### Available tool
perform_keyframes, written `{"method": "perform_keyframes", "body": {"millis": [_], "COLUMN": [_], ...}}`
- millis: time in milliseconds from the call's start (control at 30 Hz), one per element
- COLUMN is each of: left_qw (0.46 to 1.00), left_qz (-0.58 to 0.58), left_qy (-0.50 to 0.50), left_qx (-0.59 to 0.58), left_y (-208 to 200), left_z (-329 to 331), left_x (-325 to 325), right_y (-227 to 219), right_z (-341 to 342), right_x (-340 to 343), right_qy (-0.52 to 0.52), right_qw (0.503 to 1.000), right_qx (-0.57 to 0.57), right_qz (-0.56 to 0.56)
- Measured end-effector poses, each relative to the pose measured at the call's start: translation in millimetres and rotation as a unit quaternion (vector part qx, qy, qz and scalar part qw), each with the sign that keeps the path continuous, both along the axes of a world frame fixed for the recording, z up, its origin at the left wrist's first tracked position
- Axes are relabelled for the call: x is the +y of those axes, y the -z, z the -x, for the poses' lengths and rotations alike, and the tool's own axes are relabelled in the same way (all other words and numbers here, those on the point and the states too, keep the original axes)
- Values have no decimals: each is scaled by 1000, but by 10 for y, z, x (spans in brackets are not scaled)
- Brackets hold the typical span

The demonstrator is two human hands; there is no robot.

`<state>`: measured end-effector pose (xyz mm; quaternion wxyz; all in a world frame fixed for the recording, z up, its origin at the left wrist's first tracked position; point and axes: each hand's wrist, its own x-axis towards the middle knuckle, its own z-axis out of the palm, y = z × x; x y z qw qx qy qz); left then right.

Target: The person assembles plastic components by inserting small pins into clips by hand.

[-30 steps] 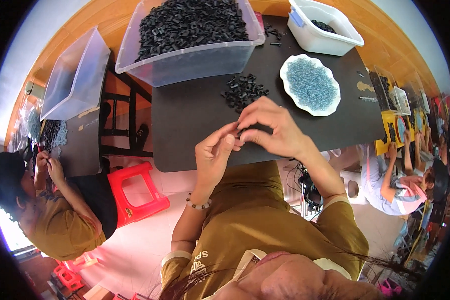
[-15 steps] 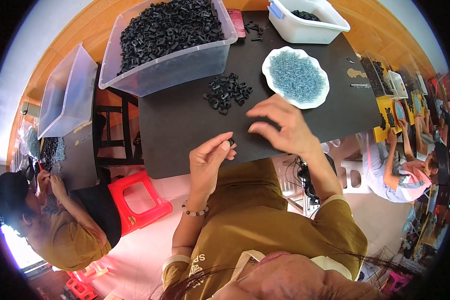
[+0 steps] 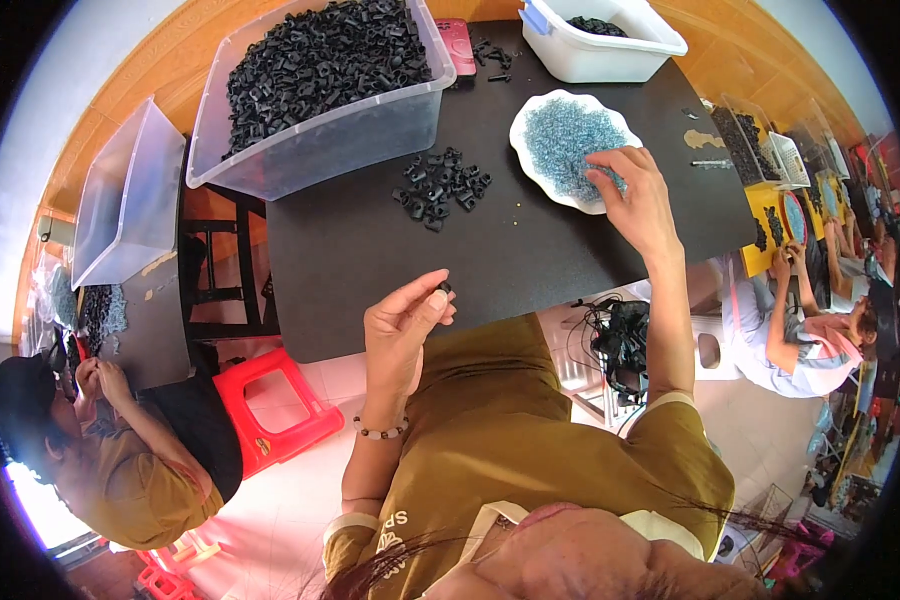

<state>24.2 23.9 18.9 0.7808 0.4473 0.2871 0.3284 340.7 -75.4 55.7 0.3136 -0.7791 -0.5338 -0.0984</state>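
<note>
Dark tabletop [image 3: 350,290] — clear bin [image 3: 360,148] left, white tub [image 3: 610,62] beyond plate [image 3: 542,184].

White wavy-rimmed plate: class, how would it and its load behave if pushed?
The white plate looks rigid, its rim holding an even wave. Broad and lying flat on the dark table, it would probably slide rather than tip. The small bluish pieces, lying loose, might scatter if jolted.

Left hand [image 3: 402,320] pinched; right hand [image 3: 642,205] outstretched, fingers [image 3: 618,160] curved
</note>
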Motion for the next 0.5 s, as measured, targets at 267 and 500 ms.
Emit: {"method": "perform_keyframes", "body": {"millis": [267, 500], "left_qw": [999, 999], "left_qz": [-37, -25], "left_qy": [-1, 6], "left_qx": [24, 37], "left_y": [-17, -61], "left_z": [42, 27], "left_x": [-7, -12], "right_y": [11, -4], "right_z": [-42, -34], "right_x": [57, 66], "right_qy": [-7, -14], "right_qw": [1000, 1000], "right_qx": [12, -5], "right_qz": [4, 25]}}
